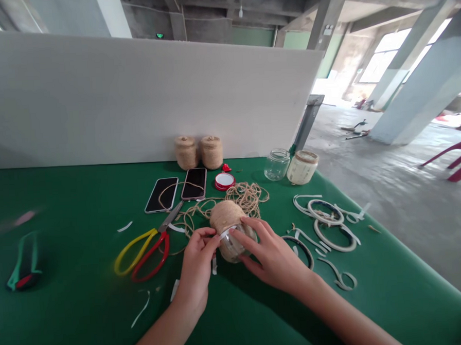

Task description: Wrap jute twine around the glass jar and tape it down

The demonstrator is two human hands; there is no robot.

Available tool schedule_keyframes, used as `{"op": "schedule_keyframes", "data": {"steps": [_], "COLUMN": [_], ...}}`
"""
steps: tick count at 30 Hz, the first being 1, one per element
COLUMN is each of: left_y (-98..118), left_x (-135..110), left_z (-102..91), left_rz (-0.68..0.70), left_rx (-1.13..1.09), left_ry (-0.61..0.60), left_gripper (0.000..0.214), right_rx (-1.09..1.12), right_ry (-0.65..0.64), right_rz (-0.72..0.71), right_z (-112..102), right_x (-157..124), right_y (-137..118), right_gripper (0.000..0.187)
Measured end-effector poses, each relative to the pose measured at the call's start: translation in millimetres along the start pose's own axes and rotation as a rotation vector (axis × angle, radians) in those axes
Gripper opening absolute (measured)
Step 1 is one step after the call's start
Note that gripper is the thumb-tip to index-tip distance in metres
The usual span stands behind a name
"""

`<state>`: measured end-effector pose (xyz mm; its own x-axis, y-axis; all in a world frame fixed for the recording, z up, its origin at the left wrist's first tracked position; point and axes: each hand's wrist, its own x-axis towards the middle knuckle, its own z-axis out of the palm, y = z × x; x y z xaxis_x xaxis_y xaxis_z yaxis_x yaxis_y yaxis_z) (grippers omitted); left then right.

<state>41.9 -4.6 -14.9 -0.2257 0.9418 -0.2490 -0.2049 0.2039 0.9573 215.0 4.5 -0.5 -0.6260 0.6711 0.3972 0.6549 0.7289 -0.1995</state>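
Note:
A glass jar (228, 214), partly wrapped in twine, lies tilted on its side in front of me, its bare glass towards me. A short white strip of tape (227, 232) runs across the glass at the edge of the wrapping. My left hand (196, 262) pinches the strip's left end. Spread over the jar's right side, my right hand (275, 252) grips it, with fingertips near the strip's other end. A loose heap of twine (249, 197) lies just behind the jar. Scissors with yellow and red handles (153, 243) rest open to the left.
Two phones (162, 195), two twine-covered jars (186, 153) and a red-rimmed lid (225, 180) are farther back. A clear jar (277, 165) and a tape-covered jar (303, 167) stand back right. Tape rolls (337, 244) lie right; a green cutter (24, 265) is left.

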Motion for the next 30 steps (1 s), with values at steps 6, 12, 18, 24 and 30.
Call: {"op": "schedule_keyframes", "data": {"steps": [6, 12, 18, 24, 30], "left_y": [-1.0, -2.2, 1.2, 1.4, 2.0], "left_x": [0.7, 1.8, 1.9, 3.7, 3.5], "left_z": [-4.9, -8.8, -10.0, -11.5, -11.7], "left_rz": [0.013, 0.025, 0.021, 0.01, 0.056], "left_rx": [0.059, 0.067, 0.108, 0.108, 0.134], "left_ry": [-0.093, -0.144, -0.172, -0.194, -0.169], "left_gripper": [0.026, 0.022, 0.018, 0.019, 0.019], "right_rx": [0.019, 0.025, 0.061, 0.112, 0.118], "right_ry": [-0.01, -0.01, 0.005, 0.033, 0.068], "right_rz": [0.011, 0.01, 0.038, 0.07, 0.063], "right_z": [0.1, 0.7, -0.2, -1.1, 2.1], "right_x": [0.1, -0.4, 0.7, 1.5, 0.8], "right_y": [1.5, -0.2, -1.9, -3.3, -1.2], "right_gripper": [0.053, 0.051, 0.054, 0.055, 0.054]}}
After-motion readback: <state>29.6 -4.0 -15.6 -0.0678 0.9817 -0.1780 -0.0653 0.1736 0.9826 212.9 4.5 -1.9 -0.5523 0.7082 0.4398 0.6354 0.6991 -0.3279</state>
